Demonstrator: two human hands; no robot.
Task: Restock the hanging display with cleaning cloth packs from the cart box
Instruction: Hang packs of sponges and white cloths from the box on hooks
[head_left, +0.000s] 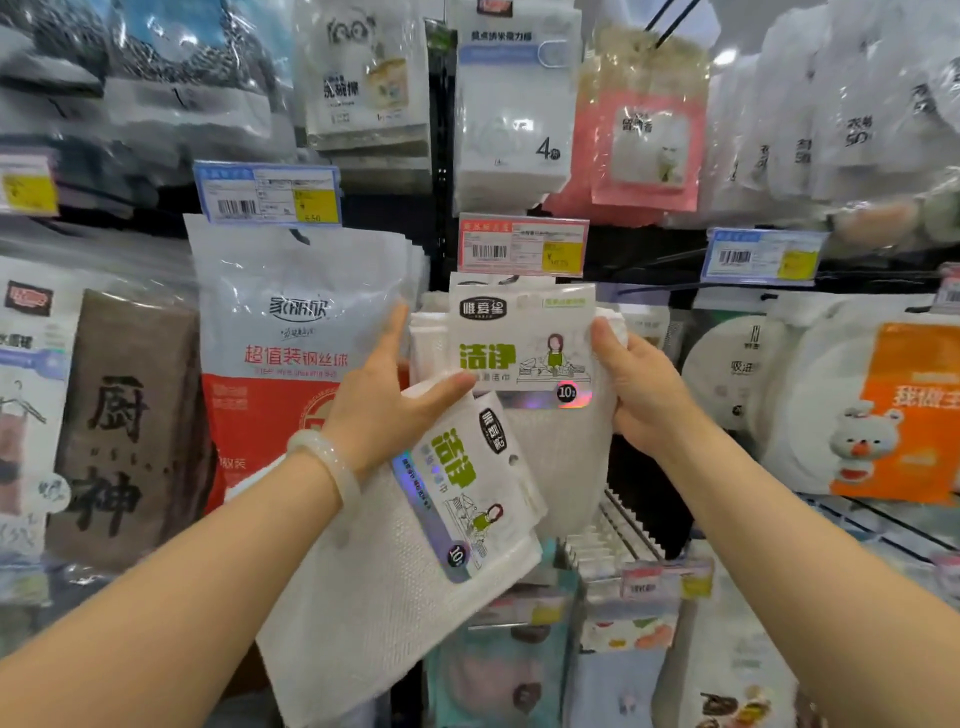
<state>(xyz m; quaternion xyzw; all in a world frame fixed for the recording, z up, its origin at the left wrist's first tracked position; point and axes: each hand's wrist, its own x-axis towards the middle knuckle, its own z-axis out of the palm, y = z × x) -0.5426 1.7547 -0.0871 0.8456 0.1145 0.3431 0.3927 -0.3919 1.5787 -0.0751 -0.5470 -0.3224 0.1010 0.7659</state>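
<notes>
A white cleaning cloth pack (524, 343) with green lettering hangs at the front of a row on the display hook, in the middle of the head view. My right hand (639, 389) grips its right edge. My left hand (384, 395) touches the row's left side with its fingers and pins a second, tilted cleaning cloth pack (415, 561) under the thumb and wrist. That second pack slants down to the left, its label turned sideways. A pale bracelet sits on my left wrist. The cart box is out of view.
A white and red steel wool bag (291, 343) hangs left of the row, a brown towel pack (130, 426) further left. Round white packs with an orange label (904, 410) hang at the right. Price tags (522, 244) sit above the hook. More packs hang below.
</notes>
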